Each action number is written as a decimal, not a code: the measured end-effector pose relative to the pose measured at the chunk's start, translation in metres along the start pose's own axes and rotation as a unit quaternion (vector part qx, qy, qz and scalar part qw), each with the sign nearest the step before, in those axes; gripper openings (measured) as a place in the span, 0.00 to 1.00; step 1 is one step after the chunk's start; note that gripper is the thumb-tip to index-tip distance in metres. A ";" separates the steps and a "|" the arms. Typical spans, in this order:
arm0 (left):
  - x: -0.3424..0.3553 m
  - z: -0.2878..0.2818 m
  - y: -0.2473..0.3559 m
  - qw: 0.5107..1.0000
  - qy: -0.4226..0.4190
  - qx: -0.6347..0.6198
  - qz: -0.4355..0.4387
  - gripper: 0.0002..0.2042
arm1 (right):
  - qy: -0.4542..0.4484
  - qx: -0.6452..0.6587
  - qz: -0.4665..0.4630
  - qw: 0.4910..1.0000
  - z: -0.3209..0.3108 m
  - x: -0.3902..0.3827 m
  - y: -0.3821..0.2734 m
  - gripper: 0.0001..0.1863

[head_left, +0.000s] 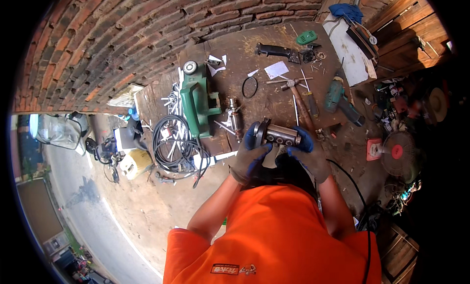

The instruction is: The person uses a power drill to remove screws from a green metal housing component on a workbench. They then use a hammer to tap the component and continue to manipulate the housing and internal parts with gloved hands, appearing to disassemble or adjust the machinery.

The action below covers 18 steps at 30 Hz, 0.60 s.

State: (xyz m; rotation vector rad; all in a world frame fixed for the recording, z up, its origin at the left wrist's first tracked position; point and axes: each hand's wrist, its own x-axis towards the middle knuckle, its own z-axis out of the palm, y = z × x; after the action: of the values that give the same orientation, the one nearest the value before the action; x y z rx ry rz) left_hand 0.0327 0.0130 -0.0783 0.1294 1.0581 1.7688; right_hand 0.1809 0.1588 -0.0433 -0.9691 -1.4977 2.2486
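Observation:
In my gloved left hand (248, 155) and gloved right hand (308, 155) I hold a metal cylinder (281, 134) with a dark end plate and a row of bolts, one hand wrapped round each end. Left of it on the wooden workbench (205, 44) lie a motor armature (235, 122) and a green power-tool body (194, 98) with a coiled black cable (166, 142). Beyond my hands are a hammer (298, 95), a screwdriver (312, 102) and a black rubber loop (249, 87). A teal cordless drill (338, 100) lies to the right.
A brick wall (147, 34) backs the bench, with a white board (347, 49) at back right. At right stand a fan (397, 151) and clutter. A yellow jerrycan (133, 164) sits at left, beside a road (83, 196). Paper scraps (276, 70) and tool parts (274, 51) lie on the bench.

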 end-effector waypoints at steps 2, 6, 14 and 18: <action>0.011 0.010 0.000 0.997 0.061 0.041 -0.023 0.32 | -0.004 0.044 0.046 0.998 -0.008 0.021 0.016 0.22; 0.058 -0.006 -0.024 0.986 0.095 0.134 -0.020 0.29 | 0.050 0.179 0.108 0.977 -0.022 0.061 0.049 0.12; 0.081 0.017 -0.015 0.828 0.241 0.506 -0.002 0.38 | 0.099 0.104 0.071 0.987 -0.019 0.062 0.062 0.16; 0.094 0.001 -0.021 0.774 0.221 0.593 -0.023 0.37 | 0.080 0.069 0.075 0.992 -0.017 0.057 0.078 0.21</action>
State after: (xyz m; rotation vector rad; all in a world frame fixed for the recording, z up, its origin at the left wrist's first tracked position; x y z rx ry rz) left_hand 0.0036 0.0912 -0.1272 0.4617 2.3838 0.8266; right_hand 0.1604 0.1691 -0.1389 -1.2235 -1.2227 2.2773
